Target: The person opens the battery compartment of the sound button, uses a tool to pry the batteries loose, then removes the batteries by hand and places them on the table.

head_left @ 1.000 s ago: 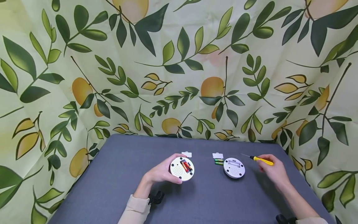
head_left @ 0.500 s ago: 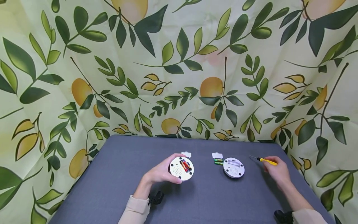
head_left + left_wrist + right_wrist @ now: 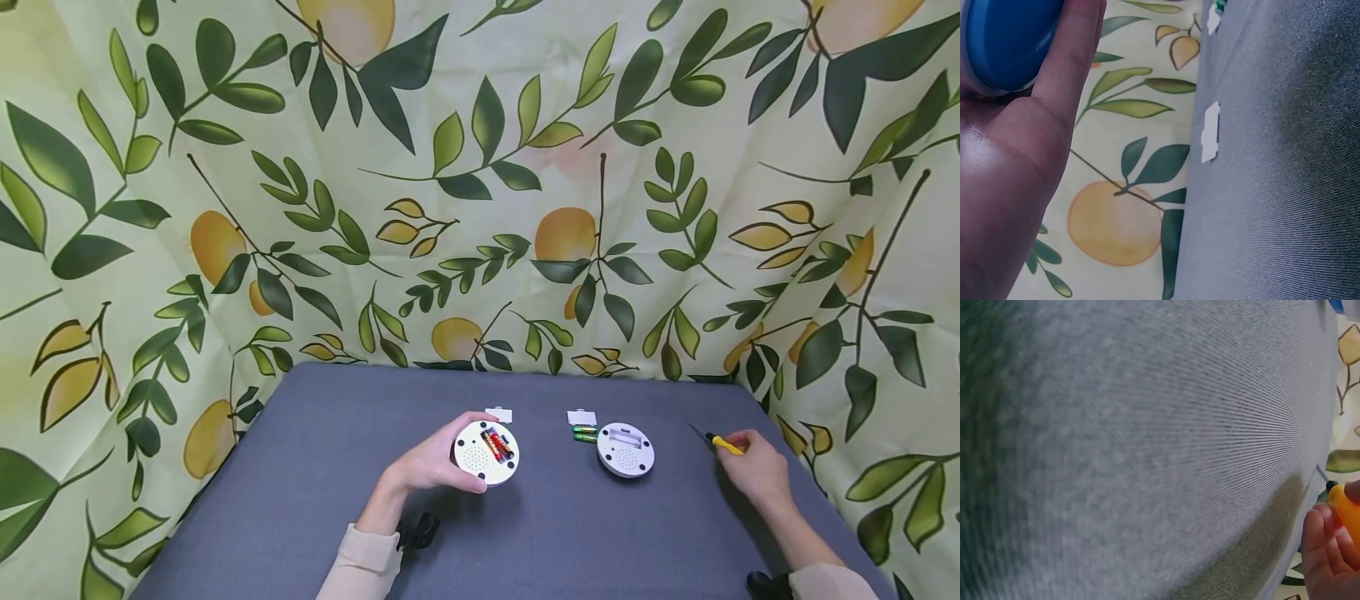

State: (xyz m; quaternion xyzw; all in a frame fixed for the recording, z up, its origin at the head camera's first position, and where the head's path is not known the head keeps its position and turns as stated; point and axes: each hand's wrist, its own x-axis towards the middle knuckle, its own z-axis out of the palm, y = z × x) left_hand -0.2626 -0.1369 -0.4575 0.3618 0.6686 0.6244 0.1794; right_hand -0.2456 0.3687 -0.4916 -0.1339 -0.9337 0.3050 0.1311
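Observation:
My left hand (image 3: 435, 458) grips a round white device (image 3: 472, 462) by its edge, underside towards the head camera. Two red batteries (image 3: 497, 444) lie in its battery compartment. The left wrist view shows the device's blue side (image 3: 1013, 40) against the fingers. Over the right of the table, my right hand (image 3: 756, 471) holds a screwdriver (image 3: 727, 445) with a yellow handle and thin shaft, its tip pointing left and away. Left of that hand, a second round white device (image 3: 626, 462) rests on the table, bare compartment (image 3: 627, 437) facing up.
Two green batteries (image 3: 585, 433) lie left of the second device. A white battery cover (image 3: 581, 417) is just behind them, and another cover (image 3: 500, 414) lies behind the left hand. The grey table (image 3: 315, 500) meets a leaf-patterned cloth (image 3: 420, 250) at the back and sides.
My right hand, with the screwdriver, has moved a little right and lower, towards the table. The left hand and its device have stayed in place.

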